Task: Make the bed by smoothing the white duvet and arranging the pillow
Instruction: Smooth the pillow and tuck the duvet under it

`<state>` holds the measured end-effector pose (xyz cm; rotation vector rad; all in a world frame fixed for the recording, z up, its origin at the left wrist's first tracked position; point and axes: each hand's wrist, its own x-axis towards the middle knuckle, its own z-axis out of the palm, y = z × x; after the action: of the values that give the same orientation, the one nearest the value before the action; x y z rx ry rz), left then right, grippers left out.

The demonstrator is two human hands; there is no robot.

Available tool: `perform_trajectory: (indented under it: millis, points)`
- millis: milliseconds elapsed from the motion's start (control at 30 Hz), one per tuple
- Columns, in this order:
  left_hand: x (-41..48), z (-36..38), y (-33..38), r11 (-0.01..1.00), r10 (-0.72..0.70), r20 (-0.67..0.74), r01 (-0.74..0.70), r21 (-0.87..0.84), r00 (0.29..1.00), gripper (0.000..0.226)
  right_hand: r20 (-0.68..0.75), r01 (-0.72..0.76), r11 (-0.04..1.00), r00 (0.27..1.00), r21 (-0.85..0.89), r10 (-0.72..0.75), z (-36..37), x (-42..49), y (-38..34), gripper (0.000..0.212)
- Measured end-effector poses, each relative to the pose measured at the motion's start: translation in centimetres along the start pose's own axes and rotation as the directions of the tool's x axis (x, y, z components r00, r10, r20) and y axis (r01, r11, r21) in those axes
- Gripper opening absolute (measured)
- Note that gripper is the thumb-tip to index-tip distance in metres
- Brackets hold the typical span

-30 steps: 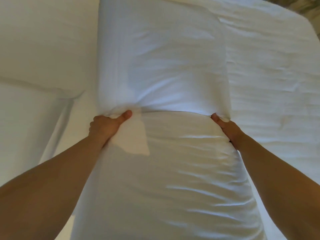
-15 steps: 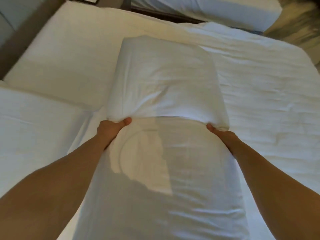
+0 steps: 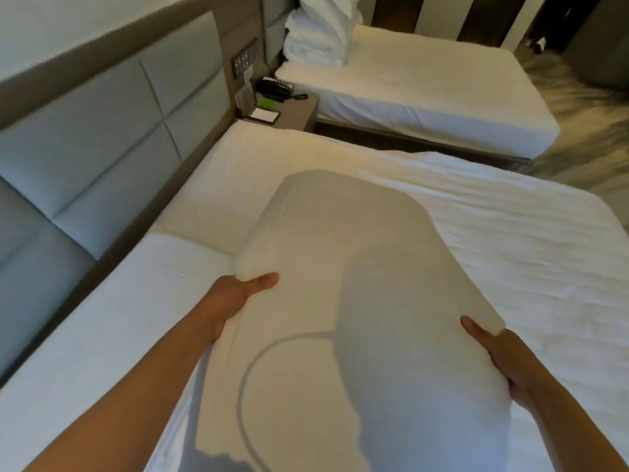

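Note:
A long white pillow (image 3: 340, 301) is held up above the bed, its far end pointing away from me. My left hand (image 3: 235, 298) grips its left side with the thumb on top. On the right side my right hand (image 3: 500, 362) clasps the pillow's edge. The white duvet (image 3: 531, 240) covers the bed to the right, lightly wrinkled. Another white pillow (image 3: 112, 321) lies flat at the head of the bed on the left.
A padded grey headboard (image 3: 102, 131) runs along the left. A bedside table (image 3: 289, 110) with a black phone and a notepad stands between the beds. The second bed (image 3: 425, 86) beyond it carries a heap of white bedding (image 3: 320, 32).
The fold in the pillow has gone and it now lies straight between both hands. My view has lifted, bringing the headboard, bedside table and second bed into sight.

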<state>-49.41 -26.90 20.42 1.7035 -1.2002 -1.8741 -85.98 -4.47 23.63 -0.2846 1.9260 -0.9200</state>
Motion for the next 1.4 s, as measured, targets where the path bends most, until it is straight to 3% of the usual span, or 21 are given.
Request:
perform_trajectory:
  millis: [133, 233, 433, 500, 600, 667, 733, 767, 833, 900, 967, 1000, 1067, 1167, 1400]
  points:
    - [-2.2, -4.1, 4.3, 0.996, 0.079, 0.0, -0.079, -0.038, 0.997, 0.055, 0.01, 0.096, 0.995, 0.995, 0.032, -0.097, 2.8, -3.1, -3.8, 0.129]
    - [-2.5, -8.3, 8.8, 0.99, 0.136, 0.003, -0.136, -0.041, 0.991, 0.069, 0.004, 0.176, 0.983, 0.984, 0.045, -0.176, 5.8, -4.7, -7.9, 0.128]
    - [-1.0, -18.5, 21.4, 0.974, 0.226, 0.016, -0.225, -0.034, 0.974, 0.062, -0.052, 0.252, 0.963, 0.967, 0.1, -0.248, 14.3, -5.0, -18.8, 0.127]
    - [0.7, -22.1, 26.1, 0.968, 0.248, 0.026, -0.249, 0.029, 0.968, 0.07, -0.084, 0.285, 0.948, 0.958, 0.141, -0.275, 18.0, -3.9, -22.7, 0.119]
    - [5.1, -28.2, 32.4, 0.921, 0.377, -0.125, -0.358, 0.152, 0.918, 0.067, -0.096, 0.331, 0.914, 0.943, 0.235, -0.317, 24.9, -0.3, -28.5, 0.091]
    - [9.2, -31.6, 34.6, 0.844, 0.513, -0.272, -0.422, 0.33, 0.814, 0.071, -0.078, 0.34, 0.894, 0.94, 0.291, -0.332, 30.0, 3.6, -30.9, 0.081]
    - [13.8, -34.2, 33.3, 0.688, 0.673, -0.3, -0.424, 0.589, 0.676, 0.077, 0.015, 0.354, 0.889, 0.927, 0.289, -0.374, 35.5, 7.9, -30.8, 0.068]
    - [16.5, -35.0, 30.7, 0.606, 0.712, -0.257, -0.388, 0.694, 0.654, 0.078, 0.072, 0.351, 0.907, 0.924, 0.23, -0.376, 38.3, 9.8, -29.6, 0.069]
    - [21.6, -35.7, 21.2, 0.443, 0.637, -0.119, -0.235, 0.865, 0.762, 0.074, 0.18, 0.302, 0.953, 0.936, 0.027, -0.302, 44.3, 13.8, -25.1, 0.083]
    - [24.8, -35.1, 9.4, 0.299, 0.491, -0.048, -0.117, 0.947, 0.87, 0.085, 0.302, 0.3, 0.92, 0.927, -0.25, -0.22, 50.6, 15.9, -18.8, 0.095]
    - [26.9, -34.7, 1.5, 0.328, 0.42, -0.065, -0.084, 0.941, 0.905, 0.084, 0.225, 0.323, 0.806, 0.944, -0.495, -0.239, 55.3, 17.2, -13.0, 0.119]
    - [27.8, -34.7, -0.5, 0.369, 0.415, -0.104, -0.063, 0.927, 0.904, 0.077, 0.149, 0.307, 0.788, 0.951, -0.534, -0.271, 56.6, 17.4, -11.4, 0.123]
    - [29.1, -35.4, -1.7, 0.353, 0.452, -0.127, -0.046, 0.935, 0.883, 0.072, 0.064, 0.308, 0.765, 0.941, -0.566, -0.331, 57.7, 18.0, -10.2, 0.116]
    - [30.2, -36.3, -2.6, 0.277, 0.488, -0.102, -0.043, 0.96, 0.867, 0.072, 0.076, 0.31, 0.729, 0.939, -0.611, -0.336, 57.6, 17.8, -10.4, 0.106]
    - [30.5, -36.9, -1.6, 0.289, 0.416, -0.101, -0.026, 0.957, 0.904, 0.071, 0.073, 0.293, 0.69, 0.941, -0.662, -0.329, 56.7, 15.5, -8.7, 0.093]
